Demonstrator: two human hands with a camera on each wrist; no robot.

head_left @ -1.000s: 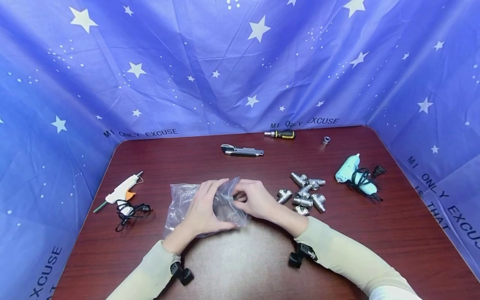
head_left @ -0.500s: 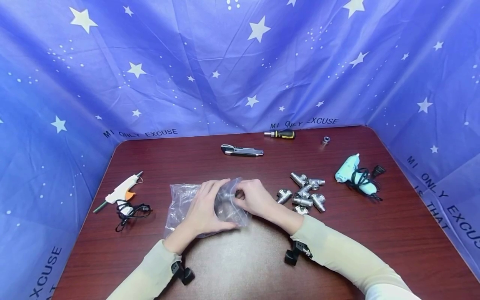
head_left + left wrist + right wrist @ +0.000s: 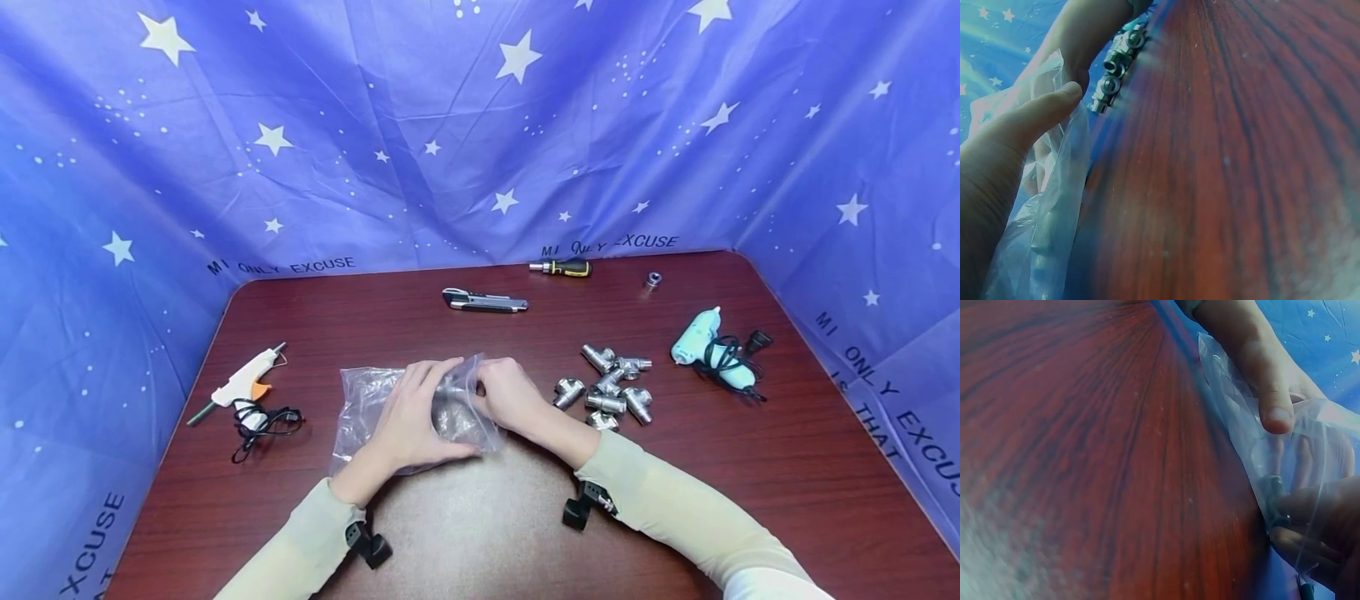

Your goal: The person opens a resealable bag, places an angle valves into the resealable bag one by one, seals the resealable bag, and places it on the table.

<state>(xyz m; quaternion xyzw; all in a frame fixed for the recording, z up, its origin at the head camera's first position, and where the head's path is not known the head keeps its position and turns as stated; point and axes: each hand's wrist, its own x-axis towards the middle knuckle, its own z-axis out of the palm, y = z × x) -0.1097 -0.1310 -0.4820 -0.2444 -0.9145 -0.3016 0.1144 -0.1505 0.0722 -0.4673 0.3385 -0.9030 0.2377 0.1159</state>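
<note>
A clear zip bag [image 3: 363,400] lies on its side in the middle of the table, its mouth towards the right. My left hand [image 3: 411,412] grips it near the mouth, thumb on the near side and fingers over the far side. My right hand [image 3: 513,396] reaches into that mouth, its fingertips hidden behind the plastic in the head view. In the right wrist view, the fingers [image 3: 1310,503] pinch a metal tee fitting [image 3: 1274,486] inside the bag. Several more metal tee fittings [image 3: 606,403] lie in a pile right of my right hand.
At the back lie a utility knife [image 3: 485,302], a yellow and black screwdriver [image 3: 561,267] and a small metal socket [image 3: 652,281]. A white glue gun [image 3: 246,377] lies at the left, a mint glue gun [image 3: 697,335] at the right, both with bundled black cords.
My right hand has moved slightly left and deeper into the bag's mouth, and the fitting in its fingers has gone from the head view. My left hand has barely moved.
</note>
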